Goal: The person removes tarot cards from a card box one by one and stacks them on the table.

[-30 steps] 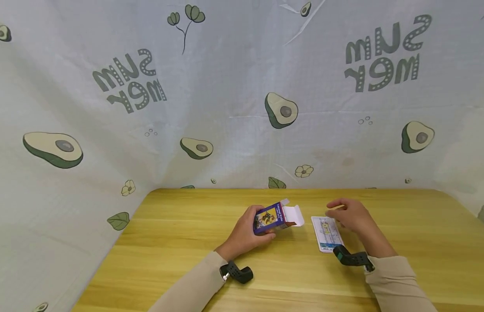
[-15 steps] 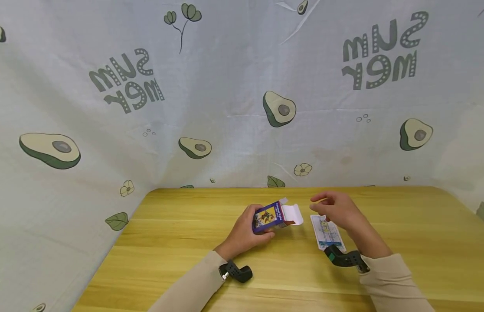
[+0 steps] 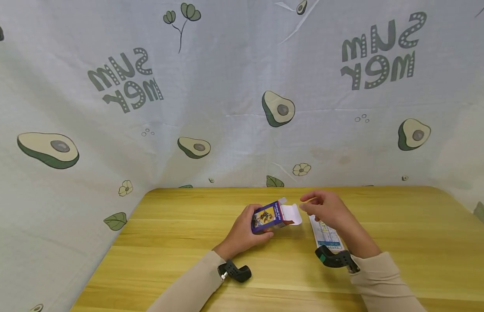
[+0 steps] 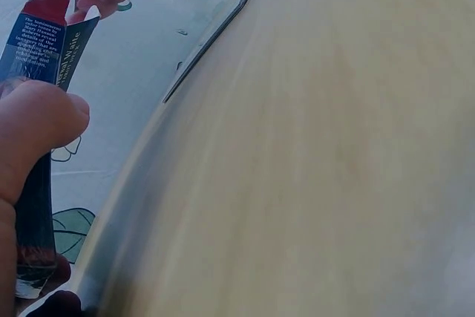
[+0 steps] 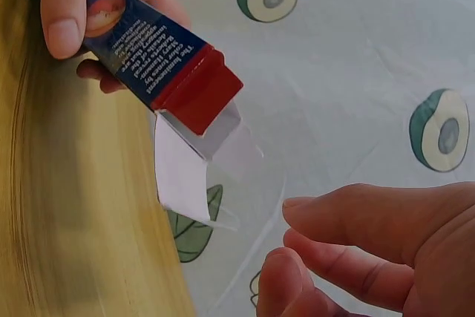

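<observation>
Gripping the small card box [image 3: 270,215] around its closed end, the left hand [image 3: 242,232] wraps fingers and thumb about the blue printed sides and holds it just above the tabletop [image 3: 179,242], its long axis roughly level. The box's open end, with a red band and a white flap [image 3: 292,213] folded outward, points toward the right hand [image 3: 328,211]. That hand hovers just beside the flap, its fingers loosely bent with thumb and fingertips [image 5: 297,213] drawn near one another; whether it pinches anything cannot be told, and the wrist view shows nothing between the fingers there. It does not touch the box.

Just right of the box, under the right hand and wrist, a printed card [image 3: 325,234] lies flat on the tabletop, partly covered by the hand. Beyond the box, a pale cloth [image 3: 242,86] printed with avocados, leaves and lettering hangs along the far edge of the tabletop.
</observation>
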A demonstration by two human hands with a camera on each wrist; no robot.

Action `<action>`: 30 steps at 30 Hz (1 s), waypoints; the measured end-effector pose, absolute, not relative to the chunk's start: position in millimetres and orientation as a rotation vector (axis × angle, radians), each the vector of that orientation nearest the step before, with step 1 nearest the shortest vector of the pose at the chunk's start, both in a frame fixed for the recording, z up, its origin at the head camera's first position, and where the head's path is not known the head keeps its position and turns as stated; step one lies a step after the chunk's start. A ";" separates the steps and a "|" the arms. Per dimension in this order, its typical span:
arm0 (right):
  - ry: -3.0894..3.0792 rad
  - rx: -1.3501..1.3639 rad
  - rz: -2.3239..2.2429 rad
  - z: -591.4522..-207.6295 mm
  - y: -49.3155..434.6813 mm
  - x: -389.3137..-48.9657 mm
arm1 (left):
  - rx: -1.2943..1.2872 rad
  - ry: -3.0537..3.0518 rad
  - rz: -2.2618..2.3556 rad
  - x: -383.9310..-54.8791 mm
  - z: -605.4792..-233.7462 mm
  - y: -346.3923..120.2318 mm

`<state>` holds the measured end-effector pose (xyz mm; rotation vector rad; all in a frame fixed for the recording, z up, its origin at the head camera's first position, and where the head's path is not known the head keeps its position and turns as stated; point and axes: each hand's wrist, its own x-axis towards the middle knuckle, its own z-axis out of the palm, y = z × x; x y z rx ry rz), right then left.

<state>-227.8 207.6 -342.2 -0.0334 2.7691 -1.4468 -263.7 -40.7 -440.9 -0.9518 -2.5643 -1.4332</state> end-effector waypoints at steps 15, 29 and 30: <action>2.701 -0.028 -1.504 -342.8 192.3 -229.2 | -0.942 -2.558 -1.427 -265.2 -445.1 -42.2; 2.686 -0.030 -1.489 -348.5 185.0 -230.1 | -0.950 -2.552 -1.448 -264.3 -443.8 -40.6; 2.690 -0.033 -1.481 -348.7 184.4 -229.9 | -0.954 -2.550 -1.448 -264.6 -443.9 -40.5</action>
